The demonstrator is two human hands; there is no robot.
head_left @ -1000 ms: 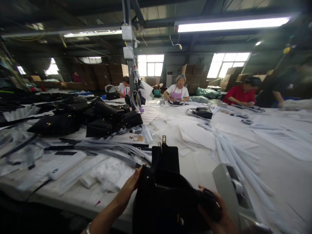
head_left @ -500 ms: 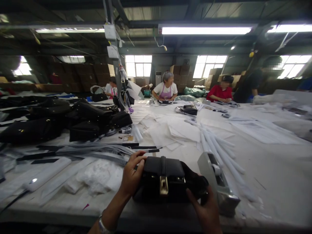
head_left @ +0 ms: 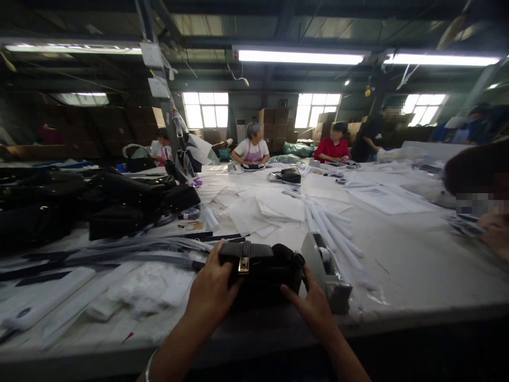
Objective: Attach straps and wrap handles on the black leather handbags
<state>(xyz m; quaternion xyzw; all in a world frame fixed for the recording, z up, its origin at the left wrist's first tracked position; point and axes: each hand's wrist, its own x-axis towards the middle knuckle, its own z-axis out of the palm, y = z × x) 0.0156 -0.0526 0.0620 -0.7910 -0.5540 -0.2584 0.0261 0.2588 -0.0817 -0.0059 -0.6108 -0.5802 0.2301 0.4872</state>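
Observation:
A black handbag (head_left: 262,270) with a gold clasp on its flap is held at the front edge of the table. My left hand (head_left: 212,281) grips its left end, thumb on the front and fingers behind. At the other end, my right hand (head_left: 310,300) is closed round the bag's right side, close to a dark rounded part there. The bag's underside is in shadow. Just right of the bag stands a grey tape dispenser (head_left: 328,276).
Black bags (head_left: 115,207) are heaped at the left. Crumpled white wrapping (head_left: 139,289) and strips lie nearer. White paper sheets (head_left: 274,204) and rolled white tubes (head_left: 330,223) cover the middle. Co-workers sit across the table, and another person (head_left: 481,175) leans in at the right.
The view has swung to the right, bringing a person in at the right edge. The bag's front has tipped downward, its clasp now foreshortened. Both hands keep hold of it.

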